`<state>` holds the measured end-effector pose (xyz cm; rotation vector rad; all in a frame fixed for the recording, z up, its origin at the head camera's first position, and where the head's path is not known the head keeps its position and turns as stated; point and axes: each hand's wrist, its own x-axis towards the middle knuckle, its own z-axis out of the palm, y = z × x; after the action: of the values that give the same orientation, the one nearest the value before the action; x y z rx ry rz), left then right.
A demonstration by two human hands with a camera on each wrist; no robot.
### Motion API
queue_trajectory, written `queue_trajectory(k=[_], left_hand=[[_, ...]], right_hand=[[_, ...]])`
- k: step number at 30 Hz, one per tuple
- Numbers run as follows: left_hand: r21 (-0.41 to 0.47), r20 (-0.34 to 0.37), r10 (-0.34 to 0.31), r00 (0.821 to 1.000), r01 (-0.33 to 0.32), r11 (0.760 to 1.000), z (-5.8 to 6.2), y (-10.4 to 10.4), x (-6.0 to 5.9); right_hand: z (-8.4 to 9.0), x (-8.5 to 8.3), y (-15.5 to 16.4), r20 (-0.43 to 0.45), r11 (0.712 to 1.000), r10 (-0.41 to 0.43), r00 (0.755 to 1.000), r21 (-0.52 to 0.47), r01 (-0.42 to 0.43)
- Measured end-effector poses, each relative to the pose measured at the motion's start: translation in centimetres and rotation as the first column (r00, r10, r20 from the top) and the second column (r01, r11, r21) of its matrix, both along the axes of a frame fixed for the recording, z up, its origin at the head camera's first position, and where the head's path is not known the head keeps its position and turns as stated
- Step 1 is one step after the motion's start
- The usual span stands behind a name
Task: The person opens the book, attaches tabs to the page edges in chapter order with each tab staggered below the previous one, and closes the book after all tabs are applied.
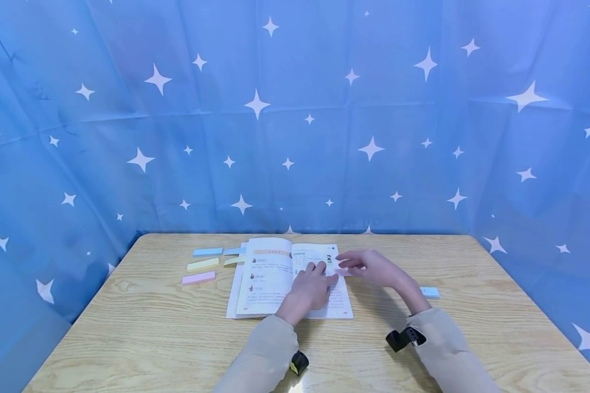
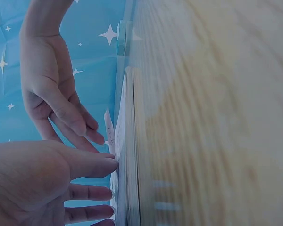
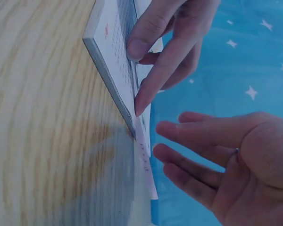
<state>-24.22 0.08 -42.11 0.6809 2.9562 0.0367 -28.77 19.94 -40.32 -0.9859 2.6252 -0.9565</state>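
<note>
An open book (image 1: 275, 275) lies flat on the wooden table (image 1: 177, 338). My left hand (image 1: 319, 274) presses its straight fingers on the right page, as the left wrist view (image 2: 101, 181) and the right wrist view (image 3: 141, 70) both show. At the book's right edge my right hand (image 1: 348, 263) hovers with fingers straight, holding nothing (image 3: 172, 150). A thin paper leaf (image 3: 145, 160) sticks out past that edge of the book (image 3: 111, 52), close to the right fingertips (image 2: 96, 136). I cannot tell whether they touch it.
Left of the book lie several sticky-note pads: blue (image 1: 207, 251), yellow (image 1: 202, 265) and pink (image 1: 198, 278). A small blue pad (image 1: 430, 292) sits to the right by my right forearm. Blue star-patterned cloth walls in the table on three sides.
</note>
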Motion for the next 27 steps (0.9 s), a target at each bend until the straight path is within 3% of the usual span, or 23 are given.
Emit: queue_trajectory(k=[7,15,27], left_hand=[[0.011,0.004,0.011,1.000,-0.011,1.000,0.1,0.0,0.2],[-0.016,0.011,0.013,1.000,-0.013,1.000,0.4,0.0,0.2],[0.009,0.040,0.020,0.999,-0.021,1.000,0.5,-0.1,0.3]], right_hand=[[-0.5,0.3,-0.5,-0.019,0.992,0.076,0.997,0.106,-0.074],[-0.1,0.9,-1.3,-0.081,0.963,0.089,0.993,0.262,-0.065],[0.5,1.4,-1.2,-0.024,0.944,0.075,0.997,0.324,-0.063]])
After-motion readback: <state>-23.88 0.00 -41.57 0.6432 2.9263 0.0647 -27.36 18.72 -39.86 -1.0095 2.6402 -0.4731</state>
